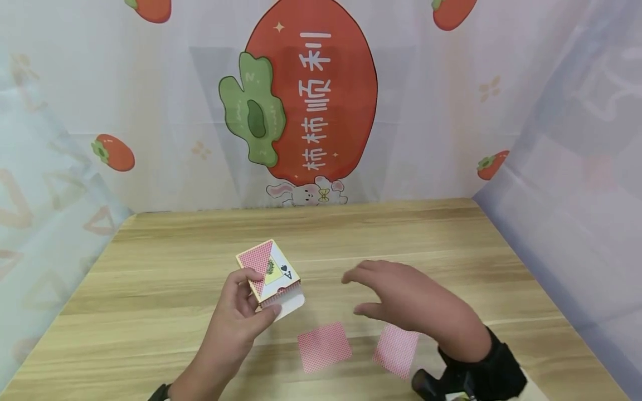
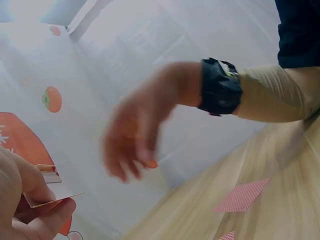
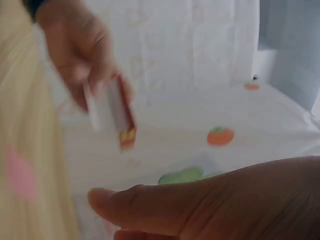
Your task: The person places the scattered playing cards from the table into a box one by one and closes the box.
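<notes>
My left hand (image 1: 234, 323) grips a playing-card box (image 1: 270, 269) above the table, thumb near its lower end and fingers along its side. The box has a red patterned face with an ace of spades, and its white flap (image 1: 292, 303) hangs open toward me. My right hand (image 1: 408, 295) is off to the right in the air, holding nothing, its fingers loosely spread and pointing at the box. Two red-backed playing cards lie face down on the table: one card (image 1: 325, 347) between the hands, the other card (image 1: 397, 351) partly under my right hand.
The wooden table (image 1: 165, 267) is bounded at the back by a printed cloth (image 1: 421, 122) with a big persimmon. More cloth hangs at both sides. Each wrist wears a black strap, and a dark device (image 1: 426, 384) sticks out by the right one.
</notes>
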Demonstrator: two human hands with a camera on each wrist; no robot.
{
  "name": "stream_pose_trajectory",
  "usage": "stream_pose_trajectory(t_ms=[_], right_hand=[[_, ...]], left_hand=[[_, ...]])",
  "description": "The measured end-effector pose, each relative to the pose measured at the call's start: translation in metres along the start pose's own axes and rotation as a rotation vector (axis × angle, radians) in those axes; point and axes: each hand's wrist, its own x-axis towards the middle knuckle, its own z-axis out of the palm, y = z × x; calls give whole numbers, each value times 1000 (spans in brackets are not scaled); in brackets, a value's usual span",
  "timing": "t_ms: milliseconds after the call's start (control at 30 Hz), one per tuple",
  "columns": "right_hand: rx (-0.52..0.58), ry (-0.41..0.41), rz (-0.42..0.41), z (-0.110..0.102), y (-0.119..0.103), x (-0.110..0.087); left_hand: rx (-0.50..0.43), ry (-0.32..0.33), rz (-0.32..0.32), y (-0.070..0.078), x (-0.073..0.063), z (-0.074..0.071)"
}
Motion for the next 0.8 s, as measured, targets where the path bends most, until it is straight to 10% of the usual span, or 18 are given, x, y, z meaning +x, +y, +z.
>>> stream_pose_trajectory(t_ms=[433,800], right_hand=[[-21,-101,19,55,91,-44],[-72,-61,-180,73,80,-35]], left_hand=[[26,-10,-43,3,0,-2],[37,-23,-27,2,1,-4]])
